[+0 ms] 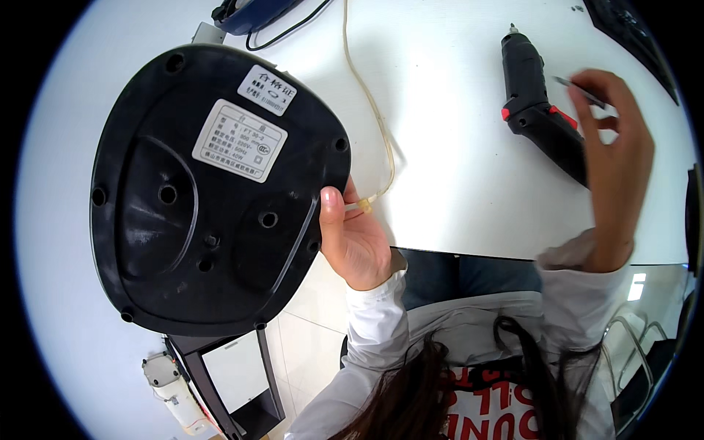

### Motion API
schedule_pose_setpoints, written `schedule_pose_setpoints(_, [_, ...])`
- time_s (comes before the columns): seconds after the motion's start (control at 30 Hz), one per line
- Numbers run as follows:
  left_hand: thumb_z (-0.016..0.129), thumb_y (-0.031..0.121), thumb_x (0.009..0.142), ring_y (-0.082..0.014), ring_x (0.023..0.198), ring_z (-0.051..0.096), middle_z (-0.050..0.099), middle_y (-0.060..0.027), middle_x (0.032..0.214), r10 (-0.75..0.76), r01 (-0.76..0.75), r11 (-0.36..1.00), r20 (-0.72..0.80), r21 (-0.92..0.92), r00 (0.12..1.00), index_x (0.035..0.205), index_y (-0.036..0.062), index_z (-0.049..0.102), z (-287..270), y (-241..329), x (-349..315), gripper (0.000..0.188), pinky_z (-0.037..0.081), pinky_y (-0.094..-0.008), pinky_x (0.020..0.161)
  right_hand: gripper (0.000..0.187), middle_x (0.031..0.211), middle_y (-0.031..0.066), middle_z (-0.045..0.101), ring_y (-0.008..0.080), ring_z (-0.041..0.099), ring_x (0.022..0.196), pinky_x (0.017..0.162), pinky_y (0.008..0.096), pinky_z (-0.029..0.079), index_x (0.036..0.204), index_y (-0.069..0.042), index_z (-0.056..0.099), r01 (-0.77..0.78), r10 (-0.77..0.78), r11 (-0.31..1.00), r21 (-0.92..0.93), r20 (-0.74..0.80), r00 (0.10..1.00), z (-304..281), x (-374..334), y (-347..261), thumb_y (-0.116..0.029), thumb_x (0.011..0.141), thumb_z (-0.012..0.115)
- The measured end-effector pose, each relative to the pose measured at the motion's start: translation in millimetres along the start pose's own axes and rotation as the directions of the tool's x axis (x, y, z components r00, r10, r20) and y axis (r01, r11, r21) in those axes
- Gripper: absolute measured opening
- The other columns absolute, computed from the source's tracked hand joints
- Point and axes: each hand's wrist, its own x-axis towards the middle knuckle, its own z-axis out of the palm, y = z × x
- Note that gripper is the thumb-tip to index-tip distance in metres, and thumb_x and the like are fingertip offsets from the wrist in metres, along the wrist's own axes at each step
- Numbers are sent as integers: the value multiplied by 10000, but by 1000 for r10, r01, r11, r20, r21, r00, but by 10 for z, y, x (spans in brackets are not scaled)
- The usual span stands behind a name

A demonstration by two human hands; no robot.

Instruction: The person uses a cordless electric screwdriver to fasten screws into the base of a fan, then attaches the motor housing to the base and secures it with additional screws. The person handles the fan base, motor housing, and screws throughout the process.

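Several screw holes in the base (213, 191) look empty. Left hand (352, 238) grips its rim; right hand (612, 154) pinches a bit (579, 89) above the driver (539, 110).

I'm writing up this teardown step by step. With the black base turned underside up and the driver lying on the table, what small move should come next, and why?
Probably the right hand, pinching a thin metal bit, should lower to the black electric screwdriver beside it. The left hand already steadies the black rounded plastic base, whose screw holes face up.
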Motion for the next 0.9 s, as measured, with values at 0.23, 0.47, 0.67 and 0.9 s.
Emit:
schedule_pose_setpoints(0.23, [608, 186, 841, -184, 1031, 575, 617, -106, 1078, 78, -72, 995, -76, 72, 994, 1095, -8, 574, 45, -26, -4, 321, 426, -307, 983, 142, 930, 83, 652, 215, 614, 901, 806, 292, 458, 952, -60, 610, -191, 243, 941, -278, 165, 956, -149, -81, 635, -174, 871, 582])
schedule_pose_setpoints(0.47, [608, 186, 838, -191, 1036, 574, 614, -107, 1081, 65, -60, 996, -59, 72, 996, 1123, -6, 556, 161, -7, 13, 347, 420, -309, 988, 245, 1088, 95, 593, 240, 581, 979, 865, 306, 445, 1082, -55, 590, -104, 122, 986, -131, 139, 983, -267, -67, 527, -153, 858, 585])
schedule_pose_setpoints(0.67, [583, 188, 852, -191, 1044, 572, 616, -110, 1085, 96, -89, 993, -97, 79, 991, 1131, -6, 555, 49, -55, 11, 342, 415, -309, 991, 639, 1087, 148, 555, 286, 547, 1015, 821, 336, 471, 1262, 7, 425, 249, -171, 947, -201, 341, 924, 28, -281, -56, -59, 685, 691])
schedule_pose_setpoints(0.9, [560, 188, 862, -195, 1049, 567, 615, -117, 1093, 76, -71, 995, -79, 71, 994, 1108, -13, 569, 29, -28, -3, 317, 406, -323, 1000, 623, 1013, 143, 590, 256, 619, 869, 734, 306, 500, 1241, -52, 467, -7, -18, 996, 88, 271, 962, -61, -286, -80, 27, 643, 626])
